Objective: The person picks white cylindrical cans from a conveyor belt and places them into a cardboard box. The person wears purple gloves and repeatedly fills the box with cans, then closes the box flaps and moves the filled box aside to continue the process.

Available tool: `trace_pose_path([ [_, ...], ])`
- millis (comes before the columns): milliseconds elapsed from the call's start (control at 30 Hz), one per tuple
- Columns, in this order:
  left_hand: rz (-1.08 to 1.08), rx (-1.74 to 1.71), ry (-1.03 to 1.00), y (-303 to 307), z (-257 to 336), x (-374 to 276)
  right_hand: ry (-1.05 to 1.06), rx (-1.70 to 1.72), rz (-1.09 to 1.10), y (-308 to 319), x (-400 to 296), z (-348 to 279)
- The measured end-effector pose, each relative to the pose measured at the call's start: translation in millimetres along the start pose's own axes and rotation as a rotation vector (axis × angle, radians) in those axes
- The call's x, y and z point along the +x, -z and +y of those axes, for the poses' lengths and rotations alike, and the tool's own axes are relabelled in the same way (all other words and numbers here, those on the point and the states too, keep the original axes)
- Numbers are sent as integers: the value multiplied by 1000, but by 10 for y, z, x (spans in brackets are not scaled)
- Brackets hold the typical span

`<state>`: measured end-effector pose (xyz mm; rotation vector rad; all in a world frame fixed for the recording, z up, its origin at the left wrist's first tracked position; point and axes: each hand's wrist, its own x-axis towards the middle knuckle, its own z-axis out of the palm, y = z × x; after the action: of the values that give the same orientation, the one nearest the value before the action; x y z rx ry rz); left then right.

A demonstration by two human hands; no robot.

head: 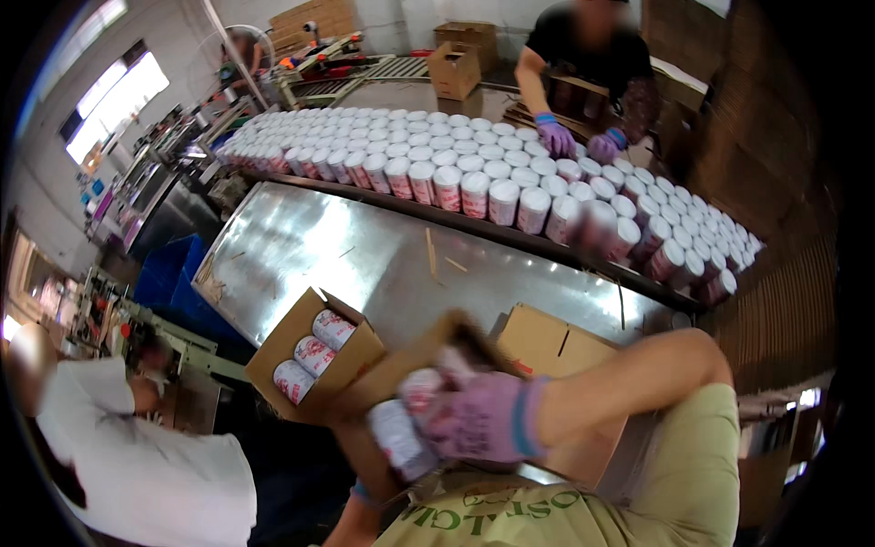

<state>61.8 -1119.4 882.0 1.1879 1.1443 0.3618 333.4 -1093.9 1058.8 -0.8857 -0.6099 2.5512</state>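
Observation:
My right hand [478, 417], in a purple glove with a blue cuff, reaches into an open cardboard box [369, 444] tilted against my front. Its blurred fingers are closed around a printed can [420, 388]. Another white can [403, 437] with red and dark print lies beside it in the box. Of my left arm [355, 516] only the forearm and a bit of blue cuff show; the left hand is hidden behind the box. Just to the left, a second open carton [372, 345] has three cans [315, 355] visible inside.
A flat cardboard piece [554, 338] lies on the metal table [307, 232] at the right. Beyond a dark rail stand dense rows of white-lidded cans [448, 184]. Across them, a co-worker's gloved hands [557, 140] touch cans. A person in white [150, 472] stands left, near a blue bin [174, 280].

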Motion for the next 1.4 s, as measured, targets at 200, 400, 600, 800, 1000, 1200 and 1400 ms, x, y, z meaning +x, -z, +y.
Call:
trace_pose_path([
  [200,521,507,-334,1124,-422,20,676,-2337,238,-81,1732,-629],
  [400,397,669,-158,1839,-503,-193,620,-2385,464,-701,1635,-1110],
  [600,-324,1147,-642,-313,1068,-538,943,-1787,763,-216,734,-32],
  [800,-521,1517,-1149,-1056,967,200,29,-1540,1408,-12,-1368,1489],
  [1000,-1019,1108,-689,-1051,1426,863,96,-1061,1390,145,-2255,2592],
  [1200,-796,627,-764,-469,2467,645,1054,-499,1214,-378,-2852,1351],
  [1400,-446,773,-1256,-1028,2900,-36,840,-535,1297,-201,-2406,583],
])
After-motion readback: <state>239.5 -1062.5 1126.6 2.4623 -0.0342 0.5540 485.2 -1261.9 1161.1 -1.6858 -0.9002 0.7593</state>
